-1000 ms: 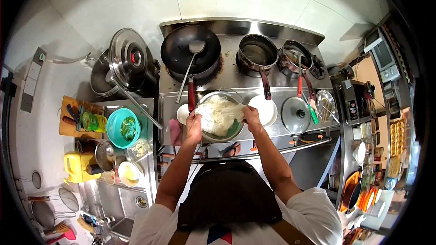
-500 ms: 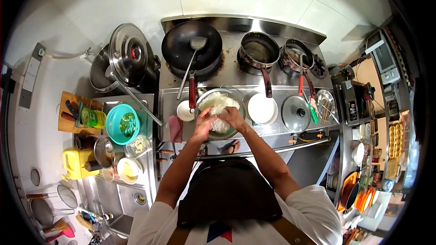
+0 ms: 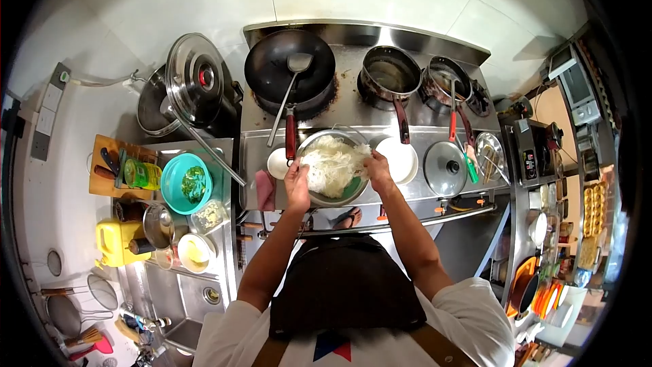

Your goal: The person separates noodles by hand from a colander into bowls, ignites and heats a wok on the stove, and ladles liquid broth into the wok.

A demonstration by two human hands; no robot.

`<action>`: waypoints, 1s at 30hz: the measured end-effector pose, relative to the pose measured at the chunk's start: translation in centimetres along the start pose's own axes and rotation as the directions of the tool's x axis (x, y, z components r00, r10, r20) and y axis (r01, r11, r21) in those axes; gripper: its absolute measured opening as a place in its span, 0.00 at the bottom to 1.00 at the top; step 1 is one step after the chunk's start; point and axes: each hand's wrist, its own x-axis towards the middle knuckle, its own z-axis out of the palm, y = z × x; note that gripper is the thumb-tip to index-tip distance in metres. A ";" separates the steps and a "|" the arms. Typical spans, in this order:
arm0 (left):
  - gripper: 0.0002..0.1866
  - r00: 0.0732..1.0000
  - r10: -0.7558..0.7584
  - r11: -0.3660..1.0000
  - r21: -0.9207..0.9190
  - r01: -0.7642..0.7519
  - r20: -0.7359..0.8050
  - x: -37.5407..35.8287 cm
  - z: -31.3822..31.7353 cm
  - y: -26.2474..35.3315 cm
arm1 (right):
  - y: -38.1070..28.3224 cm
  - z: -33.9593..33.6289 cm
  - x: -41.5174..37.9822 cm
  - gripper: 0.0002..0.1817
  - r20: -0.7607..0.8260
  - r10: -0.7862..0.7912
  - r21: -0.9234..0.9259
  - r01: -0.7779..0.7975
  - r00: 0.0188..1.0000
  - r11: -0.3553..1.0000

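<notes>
White thin noodles (image 3: 333, 166) stretch between my two hands above a round metal bowl (image 3: 341, 202). My left hand (image 3: 297, 185) is closed on the left end of the noodles, at the bowl's near left rim. At the right side, my right hand (image 3: 377, 167) pinches the other end. More noodles lie in the bowl, and something green shows at its lower right. A small white bowl (image 3: 277, 163) stands beside my left hand, and a larger white bowl (image 3: 401, 160) is just right of my right hand.
Behind are a black wok (image 3: 272, 71) with a spatula (image 3: 299, 64), a saucepan (image 3: 392, 75) and a second pan (image 3: 443, 71). A glass lid (image 3: 445, 180) lies on the right. Leftward are a turquoise bowl (image 3: 175, 190) of chopped greens, a pink cloth (image 3: 265, 190) and a sink (image 3: 166, 292).
My hands have moved apart, left hand to the left and right hand to the right. The noodles once bunched between them are now spread wide.
</notes>
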 end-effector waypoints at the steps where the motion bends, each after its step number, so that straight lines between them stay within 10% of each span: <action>1: 0.17 1.000 0.031 0.997 -0.068 -0.030 0.006 -0.3 0.3 0.0 | 0.6 0.2 -0.2 0.21 0.100 -0.008 0.028 0.005 0.995 1.000; 7: 0.18 0.998 -0.011 0.999 0.049 0.008 0.057 -1.0 2.3 0.0 | 1.6 4.5 -2.0 0.30 0.319 0.061 0.001 -0.065 0.946 0.998; 9: 0.20 0.986 -0.034 0.988 0.153 0.009 0.163 -0.7 1.4 -0.7 | 0.3 5.6 -3.2 0.36 0.284 0.006 -0.458 0.130 0.959 0.879; 20: 0.19 0.988 0.050 0.999 -0.003 -0.050 0.145 -0.6 0.7 3.8 | 0.2 0.4 -1.6 0.23 0.233 -0.092 -0.035 0.103 0.968 0.994; 30: 0.18 0.995 -0.066 0.973 0.228 0.048 0.072 -1.5 2.3 1.6 | 1.1 4.4 -1.7 0.35 0.325 0.068 -0.175 -0.010 0.943 0.984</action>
